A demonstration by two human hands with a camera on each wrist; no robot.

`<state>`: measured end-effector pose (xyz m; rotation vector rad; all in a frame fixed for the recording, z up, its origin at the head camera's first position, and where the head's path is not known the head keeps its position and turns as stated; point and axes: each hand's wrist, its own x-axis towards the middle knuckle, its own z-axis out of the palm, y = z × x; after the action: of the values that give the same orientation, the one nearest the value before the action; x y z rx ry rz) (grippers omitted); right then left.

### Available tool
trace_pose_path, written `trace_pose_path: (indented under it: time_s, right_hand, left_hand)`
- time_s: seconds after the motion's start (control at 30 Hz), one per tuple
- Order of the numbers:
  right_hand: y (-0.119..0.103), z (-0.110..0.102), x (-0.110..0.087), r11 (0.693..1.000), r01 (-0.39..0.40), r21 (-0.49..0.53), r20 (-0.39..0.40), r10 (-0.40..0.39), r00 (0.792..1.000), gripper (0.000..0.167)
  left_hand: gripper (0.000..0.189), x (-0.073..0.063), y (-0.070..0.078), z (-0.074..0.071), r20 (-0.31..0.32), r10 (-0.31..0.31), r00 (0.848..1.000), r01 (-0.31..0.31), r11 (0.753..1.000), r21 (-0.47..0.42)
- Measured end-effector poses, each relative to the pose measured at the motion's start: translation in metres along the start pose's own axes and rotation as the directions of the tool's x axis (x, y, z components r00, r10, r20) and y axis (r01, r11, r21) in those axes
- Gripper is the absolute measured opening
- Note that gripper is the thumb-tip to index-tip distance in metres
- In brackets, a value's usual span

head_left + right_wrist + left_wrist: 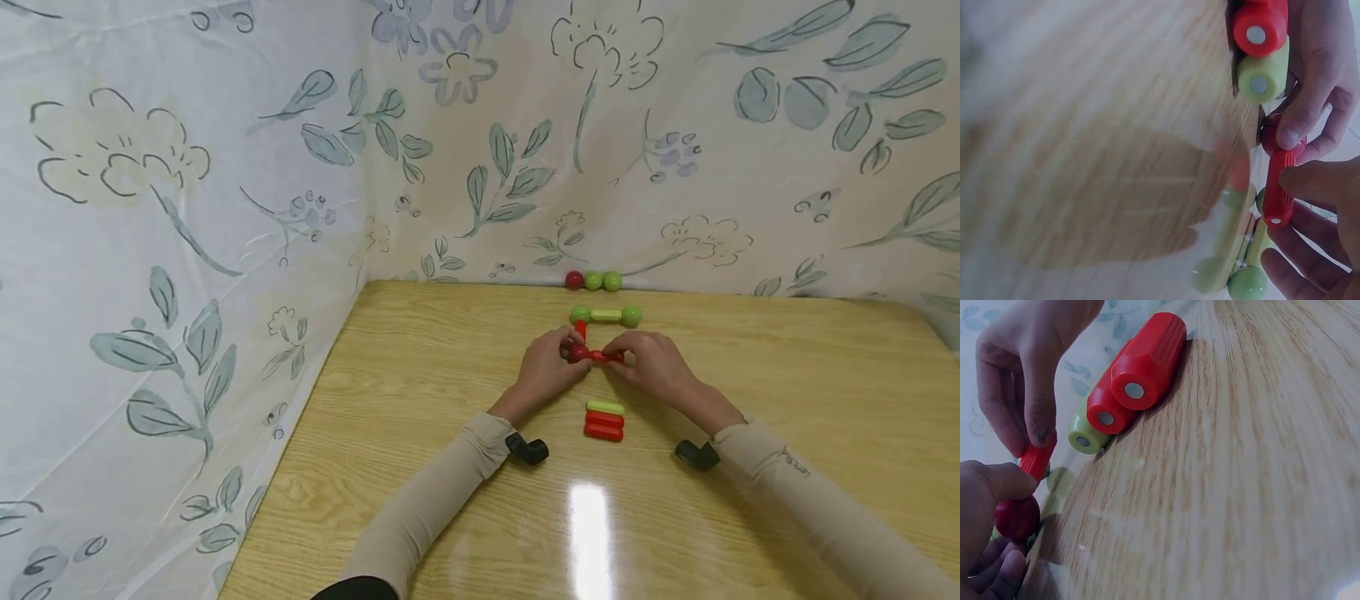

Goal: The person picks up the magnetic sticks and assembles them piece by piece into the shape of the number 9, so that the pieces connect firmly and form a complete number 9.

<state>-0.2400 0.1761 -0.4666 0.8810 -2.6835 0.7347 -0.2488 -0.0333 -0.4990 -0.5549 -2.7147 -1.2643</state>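
A glossy dark-red ball [578, 352] is being gripped between the thumb and fingers of the left hand [553, 367], above the wood-grained tabletop [825, 400]. A ribbed red plastic rod [1277, 200] is being pinched by the right hand [652, 365], its near end being set against the ball; the exact contact is being partly hidden by the left thumb. At the rod's outer end, a small silvery disc [1276, 220] is being left bare.

Behind the ball, a second red rod [581, 330] is being lined up between it and a light-green ball [581, 315], its lower end being covered by the left fingers. That green ball is being linked by a slim yellow-green rod [606, 316] to another light-green ball [632, 316].

The step in hand is being judged as the seating of a rod on a ball. For this to be done well, the ball should be being kept steady by the left hand while the rod is being pressed straight in, disc centred on the curve. Any sideways twist should be being avoided, since the second red rod could be being knocked loose. Nearer the body, a spare yellow-green rod [604, 407] and two spare red rods [603, 433] are being kept side by side.
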Motion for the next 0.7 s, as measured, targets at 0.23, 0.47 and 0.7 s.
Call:
trace_pose_path:
  time_s: [0.23, 0.47, 0.7]
  right_hand:
    - [-0.008, -0.002, -0.010, 0.999, 0.044, -0.018, -0.054, -0.045, 0.998, 0.015]
    - [-0.021, -0.004, -0.027, 0.997, 0.074, 0.010, -0.066, -0.073, 0.995, 0.019]
    - [-0.034, -0.002, -0.034, 0.997, 0.027, 0.076, 0.076, -0.033, 0.997, 0.010]
  left_hand:
    - [0.025, 0.000, 0.002, -0.001, 0.001, -0.009, 1.000, 0.009, 1.000, 0.021]
    - [0.025, 0.000, -0.001, 0.000, 0.003, -0.012, 1.000, 0.011, 0.999, 0.034]
    - [0.025, 0.000, -0.001, -0.001, 0.017, -0.014, 1.000, 0.014, 1.000, 0.025]
